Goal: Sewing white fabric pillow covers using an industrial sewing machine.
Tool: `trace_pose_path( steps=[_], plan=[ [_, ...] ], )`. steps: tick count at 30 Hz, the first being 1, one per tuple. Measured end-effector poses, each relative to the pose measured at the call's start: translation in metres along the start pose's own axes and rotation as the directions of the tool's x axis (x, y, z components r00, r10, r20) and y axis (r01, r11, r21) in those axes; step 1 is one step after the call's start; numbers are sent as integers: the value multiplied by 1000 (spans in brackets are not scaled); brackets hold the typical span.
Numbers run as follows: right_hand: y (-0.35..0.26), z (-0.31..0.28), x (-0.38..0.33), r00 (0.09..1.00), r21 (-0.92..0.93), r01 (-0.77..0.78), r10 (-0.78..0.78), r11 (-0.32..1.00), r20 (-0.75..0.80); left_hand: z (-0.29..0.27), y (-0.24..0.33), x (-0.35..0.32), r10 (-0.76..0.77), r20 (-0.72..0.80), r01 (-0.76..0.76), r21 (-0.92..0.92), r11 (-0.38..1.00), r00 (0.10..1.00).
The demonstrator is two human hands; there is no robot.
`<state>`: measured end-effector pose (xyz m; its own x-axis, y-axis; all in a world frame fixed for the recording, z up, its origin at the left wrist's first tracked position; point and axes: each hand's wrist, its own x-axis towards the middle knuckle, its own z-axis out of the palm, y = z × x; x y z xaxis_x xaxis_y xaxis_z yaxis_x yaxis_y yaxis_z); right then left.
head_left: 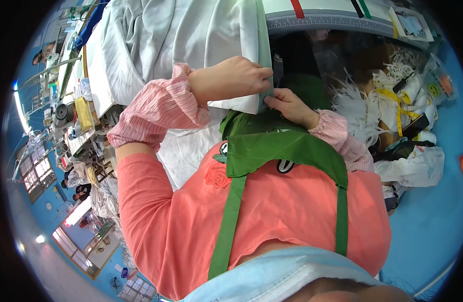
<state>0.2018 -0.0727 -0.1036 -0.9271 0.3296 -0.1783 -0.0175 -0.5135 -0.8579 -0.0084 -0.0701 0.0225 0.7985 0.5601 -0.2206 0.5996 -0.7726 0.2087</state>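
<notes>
A large pale grey-white cloth (181, 35) lies in loose folds over the table and hangs at its near edge. Along its right side runs a light greenish strip (263, 38). My left hand (231, 78) is closed on the cloth by this edge, knuckles up, its fingertips partly hidden. Just below and to the right, my right hand (293, 106) pinches the lower corner of the same edge between thumb and fingers. The two hands are close together. Both forearms wear pink striped sleeve covers (158, 108), and a green apron (287, 151) hangs beneath the hands.
A ruler (332, 21) runs along the table's front edge, with a red strip (297, 8) across it. At the right are white thread bundles (360, 108), a yellow tape measure (398, 113) and a plastic bag (412, 168). Sewing equipment (64, 115) and other people appear at the left.
</notes>
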Motion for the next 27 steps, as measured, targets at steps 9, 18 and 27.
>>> trace_pose_path(
  steps=[9, 18, 27],
  plan=[
    [18, -8, -3, 997, -144, 40, -49, 989, -54, -1, 1, 28, 95, -24, -98, -148, 984, 995],
    [-62, -38, 29, 594, -905, 378, -801, 195, 76, 0, -2, 27, 105, -76, -116, -160, 980, 992],
    [-59, -56, 43, 621, -926, 354, -773, 131, 128, 59, -121, -38, -614, -641, 689, -179, 702, 459]
  ],
)
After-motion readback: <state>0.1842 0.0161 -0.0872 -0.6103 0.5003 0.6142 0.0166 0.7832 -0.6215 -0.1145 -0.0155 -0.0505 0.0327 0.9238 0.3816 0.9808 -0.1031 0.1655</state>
